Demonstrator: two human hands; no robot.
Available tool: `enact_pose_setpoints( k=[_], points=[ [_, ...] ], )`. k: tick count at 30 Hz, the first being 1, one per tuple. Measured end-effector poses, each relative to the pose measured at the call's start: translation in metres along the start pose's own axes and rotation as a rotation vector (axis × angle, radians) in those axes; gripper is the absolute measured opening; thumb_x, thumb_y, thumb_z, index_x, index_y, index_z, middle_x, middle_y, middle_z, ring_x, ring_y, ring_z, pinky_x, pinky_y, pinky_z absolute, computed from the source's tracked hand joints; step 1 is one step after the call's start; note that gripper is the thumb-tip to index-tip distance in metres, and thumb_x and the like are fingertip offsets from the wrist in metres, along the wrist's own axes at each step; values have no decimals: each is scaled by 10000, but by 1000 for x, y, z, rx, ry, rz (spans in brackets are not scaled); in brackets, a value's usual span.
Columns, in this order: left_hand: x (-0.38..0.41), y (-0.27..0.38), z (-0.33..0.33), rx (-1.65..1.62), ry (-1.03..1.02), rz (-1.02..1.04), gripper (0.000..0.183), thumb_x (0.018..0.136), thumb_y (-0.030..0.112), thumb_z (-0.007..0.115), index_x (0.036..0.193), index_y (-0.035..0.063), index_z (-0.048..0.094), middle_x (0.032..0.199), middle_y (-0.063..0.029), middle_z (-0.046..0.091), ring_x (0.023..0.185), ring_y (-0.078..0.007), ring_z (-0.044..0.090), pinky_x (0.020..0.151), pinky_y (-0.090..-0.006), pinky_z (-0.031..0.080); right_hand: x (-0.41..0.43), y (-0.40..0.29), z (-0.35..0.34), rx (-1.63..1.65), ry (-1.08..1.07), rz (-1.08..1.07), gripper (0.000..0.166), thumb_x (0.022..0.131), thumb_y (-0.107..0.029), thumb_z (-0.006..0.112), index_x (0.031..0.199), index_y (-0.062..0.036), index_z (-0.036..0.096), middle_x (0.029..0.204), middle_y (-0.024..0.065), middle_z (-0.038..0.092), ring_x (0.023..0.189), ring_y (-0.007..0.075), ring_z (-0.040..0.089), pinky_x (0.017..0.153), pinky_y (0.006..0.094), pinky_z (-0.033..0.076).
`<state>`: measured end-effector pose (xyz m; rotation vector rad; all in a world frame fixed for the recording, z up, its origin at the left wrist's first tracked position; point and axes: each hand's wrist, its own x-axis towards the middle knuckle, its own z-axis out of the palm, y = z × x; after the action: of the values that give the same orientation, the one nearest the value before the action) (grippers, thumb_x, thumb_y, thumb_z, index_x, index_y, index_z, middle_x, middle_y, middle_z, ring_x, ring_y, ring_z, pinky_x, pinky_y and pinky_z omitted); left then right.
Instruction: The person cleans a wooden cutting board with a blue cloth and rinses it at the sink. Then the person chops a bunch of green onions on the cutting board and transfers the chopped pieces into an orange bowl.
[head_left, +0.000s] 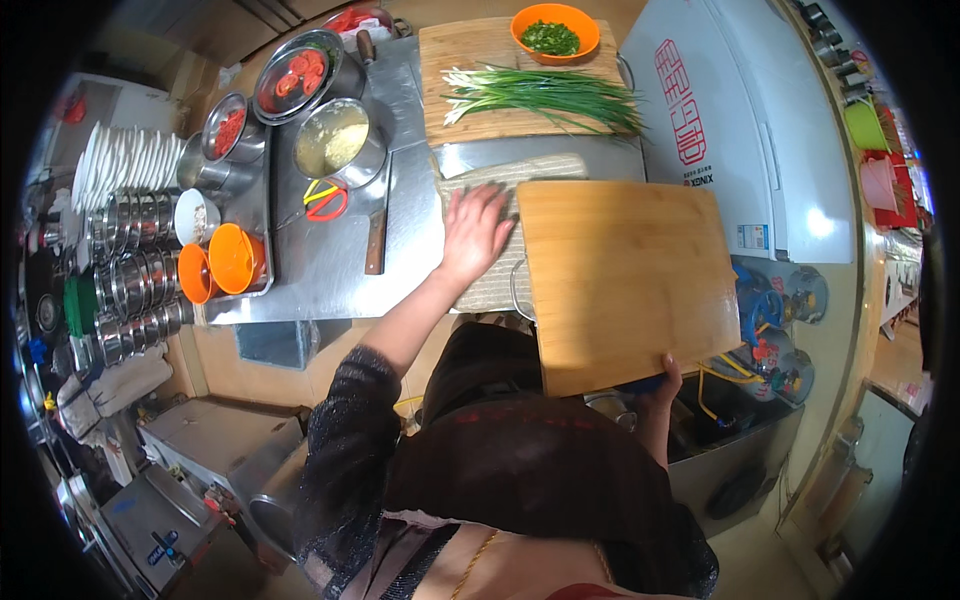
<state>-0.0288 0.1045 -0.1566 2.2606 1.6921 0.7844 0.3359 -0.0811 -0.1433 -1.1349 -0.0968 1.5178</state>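
Note:
My left hand (474, 234) lies flat, palm down, on a striped beige cloth (480, 289) spread over the steel table (315, 277). Its fingers are a little apart. With my right hand (661, 386) I grip the near edge of a wooden cutting board (634, 277). The board is lifted at the table's front right and covers part of the cloth; a metal handle (520, 289) shows at its left edge. Most of my right fingers are hidden beneath it. A kitchen knife (376, 244) with a wooden handle rests left of the cloth.
Behind the cloth, long scallions (540, 97) lie on a second cutting board (442, 49), beside an orange bowl (555, 34) of chopped greens. Scissors (327, 201), a pot of minced garlic-like bits (334, 142) and orange bowls (236, 259) stand left. A white refrigerator (739, 127) borders the right.

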Motion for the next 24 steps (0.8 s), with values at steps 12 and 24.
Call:
enact_pose_setpoints(
  k=[12, 24],
  points=[
    [79, -53, 61, -314, -244, 72, 558, 941, 378, 470, 1417, 108, 364, 1445, -174, 363, 1340, -304, 342, 1093, -504, 240, -26, 34, 5, -21, 21, -128, 516, 799, -210, 584, 1233, 52, 485, 1160, 176, 592, 1059, 300, 593, 927, 411, 477],
    [-34, -33, -75, -1119, -226, -961, 645, 978, 490, 418, 1434, 57, 274, 1274, -95, 518, 1130, -182, 526, 950, -318, 408, 52, 111, 111, -9, -128, -68, 511, 783, -104, 641, 1253, 16, 482, 1168, 124, 594, 1054, 251, 596, 918, 374, 482]
  ],
)
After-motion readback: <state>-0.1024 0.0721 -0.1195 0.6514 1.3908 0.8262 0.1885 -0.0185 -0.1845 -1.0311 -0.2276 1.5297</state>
